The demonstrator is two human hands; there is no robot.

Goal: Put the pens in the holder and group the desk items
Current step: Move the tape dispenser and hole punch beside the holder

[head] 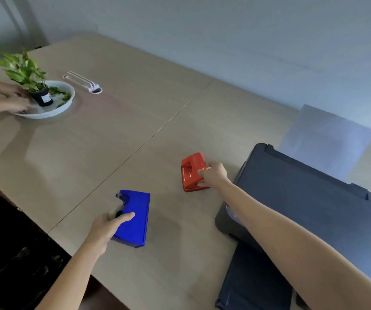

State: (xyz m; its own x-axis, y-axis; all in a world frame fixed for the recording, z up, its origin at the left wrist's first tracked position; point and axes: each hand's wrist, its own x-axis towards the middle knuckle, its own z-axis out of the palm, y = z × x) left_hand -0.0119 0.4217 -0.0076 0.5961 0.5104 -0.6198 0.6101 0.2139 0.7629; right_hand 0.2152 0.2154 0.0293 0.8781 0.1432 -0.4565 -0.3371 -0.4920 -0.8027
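Note:
A blue tape dispenser [135,218] lies on the tan table near its front edge. My left hand [107,227] grips its near left end, fingers wrapped over the top. A red hole punch [191,171] stands further right. My right hand [213,175] holds its right side, thumb and fingers pinching it. No pens or pen holder are in view.
A dark printer [303,204] fills the right side, a clear sheet [327,139] standing behind it. At the far left, another person's hands [12,99] touch a potted plant [25,72] in a white dish [61,106]. A white folded lamp [84,83] lies beyond. The table edge [52,233] runs at my left.

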